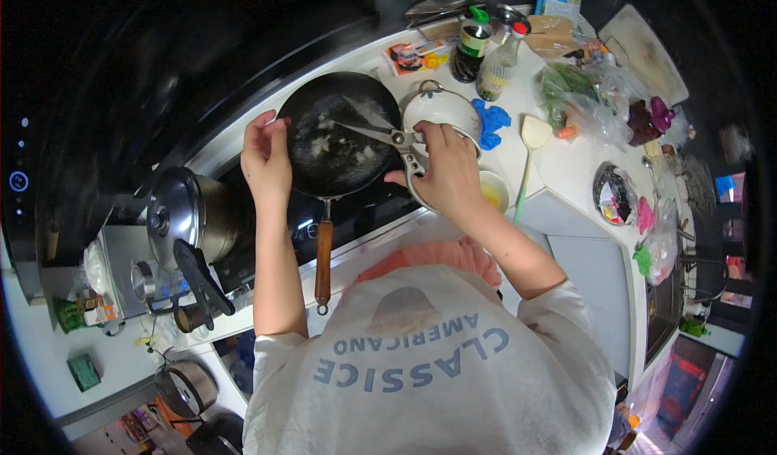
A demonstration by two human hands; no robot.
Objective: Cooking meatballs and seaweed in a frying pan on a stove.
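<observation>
My right hand (446,166) holds a pair of metal kitchen scissors (397,139), their blades parted and reaching over a black frying pan (340,169). Small whitish bits lie in the pan, whose wooden handle (325,254) points towards me. Raised at the pan's left rim is my left hand (267,151), fingers curled with the thumb and fingertips close together; whether something small is between them cannot be told. A white enamel pot (440,112) stands right of the pan, and a small bowl with yellow liquid (493,191) is partly behind my right forearm.
A steel pot with a lid (188,212) stands at the left. To the right are a soy sauce bottle (470,48), a red-capped bottle (501,66), a blue cloth (491,124), a spatula (535,133) and vegetables in plastic bags (583,100). A foil-lined bowl (613,194) sits farther right.
</observation>
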